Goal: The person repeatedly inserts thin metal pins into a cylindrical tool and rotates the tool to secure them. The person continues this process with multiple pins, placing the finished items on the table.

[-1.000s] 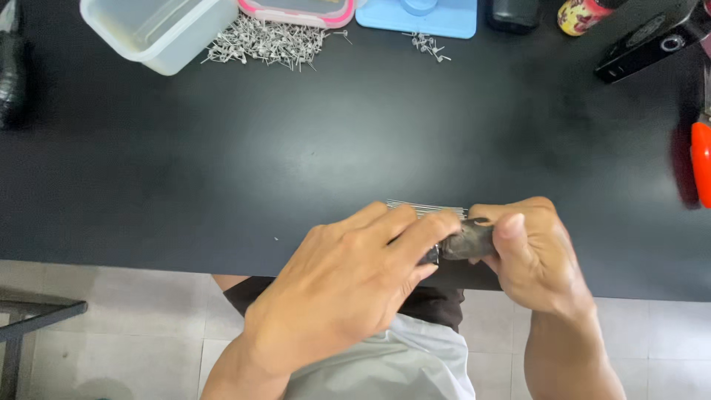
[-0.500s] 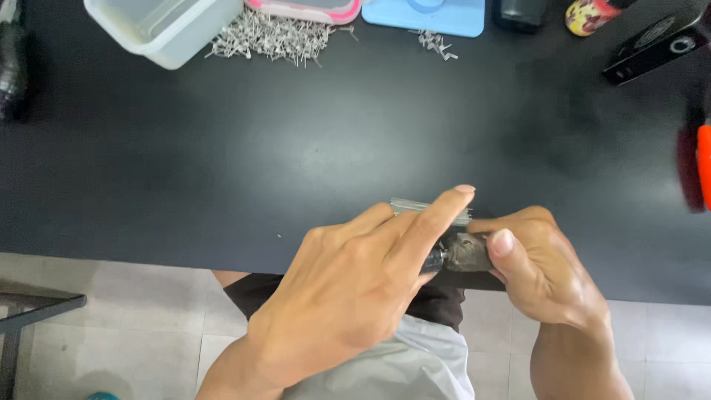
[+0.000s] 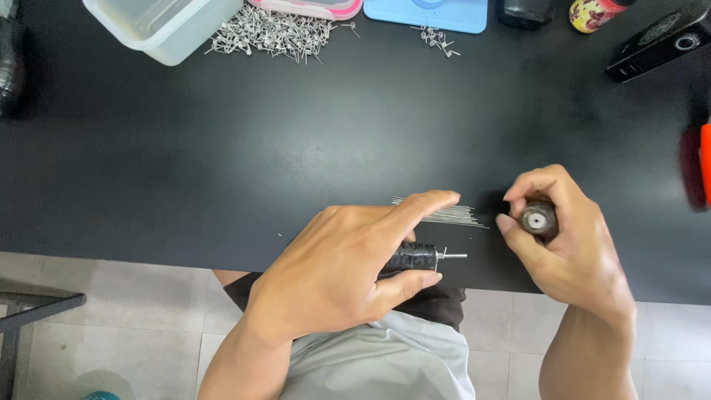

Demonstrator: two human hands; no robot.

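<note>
Head view, looking straight down. Black table (image 3: 222,163) filling most of the frame, its near edge running just under both hands, with pale tiled floor (image 3: 133,326) showing below. Wide bare stretch of tabletop lying open between the hands and the far edge. Crowding that far edge: a translucent plastic tub (image 3: 159,24) at the left, a loose heap of small metal pins (image 3: 270,33) beside it, a pink-rimmed lid (image 3: 315,7), a blue lid (image 3: 426,13) with a smaller scatter of pins (image 3: 435,38) in front, a black device (image 3: 655,44) at the right corner. Orange-handled tool (image 3: 705,163) poking in at the right edge.

Compared with 0.5 s ago: hands no longer meeting over 1 spot but pulled apart, the right one shifted well to the right; the bundle of thin wires now lying in plain sight between them.

Left hand (image 3: 337,270) lying half open, thumb and curled fingers closing around a dark cylindrical handle (image 3: 409,257) with a short metal tip (image 3: 453,256) sticking out to the right; index finger stretching out flat and touching the bundle of thin wires (image 3: 452,215) on the table near the front edge. Right hand (image 3: 566,237) curling fairly tight, thumb and fingers pinching a small round dark cap (image 3: 538,219) with a silvery centre, held just above the table, near the right end of the wires but apart from them.
</note>
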